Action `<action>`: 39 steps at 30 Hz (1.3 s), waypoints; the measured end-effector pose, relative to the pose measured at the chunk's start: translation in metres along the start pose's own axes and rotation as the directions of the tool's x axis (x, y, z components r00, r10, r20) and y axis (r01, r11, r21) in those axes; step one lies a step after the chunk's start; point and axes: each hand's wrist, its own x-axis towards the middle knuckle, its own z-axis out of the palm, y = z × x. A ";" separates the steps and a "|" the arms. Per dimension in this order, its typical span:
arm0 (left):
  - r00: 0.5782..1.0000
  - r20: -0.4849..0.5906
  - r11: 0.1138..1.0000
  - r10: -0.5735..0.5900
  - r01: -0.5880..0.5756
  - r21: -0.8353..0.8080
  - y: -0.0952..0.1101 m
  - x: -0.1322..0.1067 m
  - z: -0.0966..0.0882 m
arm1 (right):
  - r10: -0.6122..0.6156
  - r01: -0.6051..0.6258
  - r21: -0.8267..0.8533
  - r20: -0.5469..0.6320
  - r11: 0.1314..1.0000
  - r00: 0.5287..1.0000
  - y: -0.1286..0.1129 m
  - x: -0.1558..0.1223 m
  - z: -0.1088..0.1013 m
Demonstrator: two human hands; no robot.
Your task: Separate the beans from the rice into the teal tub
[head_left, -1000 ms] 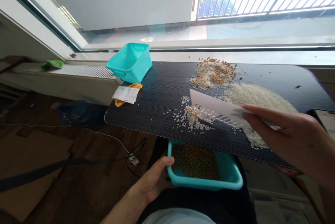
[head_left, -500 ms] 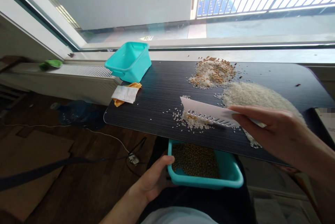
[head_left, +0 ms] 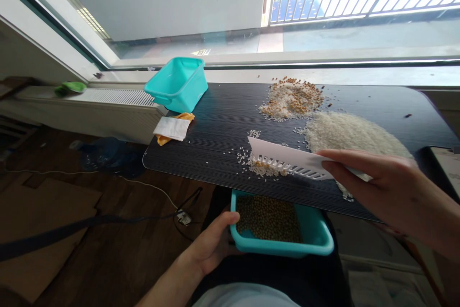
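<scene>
My right hand [head_left: 381, 177] grips a flat white slotted spatula [head_left: 287, 156], its fingers closed round the handle end. The blade stands on edge on the dark tabletop [head_left: 223, 106], slots downward, against a small patch of white rice [head_left: 266, 169] with a few yellowish grains in it. Below the table's front edge, my left hand [head_left: 215, 240] holds the left rim of a turquoise tub [head_left: 287, 249], thumb on top and the other fingers mostly hidden. Small brownish-green beans [head_left: 268, 218], perhaps dried peas, fill much of that tub.
A large pile of rice [head_left: 355, 134] lies at the right. Behind it is a mixed heap of rice and orange-brown grains [head_left: 294, 98]. At the left stand an empty turquoise tub [head_left: 183, 84] and a white folded tissue [head_left: 172, 128] on a yellow cloth. A window runs along the back.
The spatula and my right hand have shifted slightly toward me and to the right. A few rice grains now show behind the blade. My left hand and the tub are nearly unmoved.
</scene>
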 end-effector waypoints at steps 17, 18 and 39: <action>0.999 0.032 1.000 0.016 -0.016 0.004 0.000 -0.002 0.001 | -0.040 0.038 0.037 0.058 0.999 0.998 -0.006 -0.002 -0.002; 0.999 0.035 1.000 0.020 -0.020 0.010 0.001 -0.002 0.001 | -0.048 0.046 0.038 0.053 0.998 0.997 -0.006 -0.003 -0.003; 1.000 0.014 1.000 0.007 -0.007 0.004 0.001 -0.002 0.001 | 0.106 -0.111 0.072 0.076 0.991 0.991 -0.006 -0.018 -0.006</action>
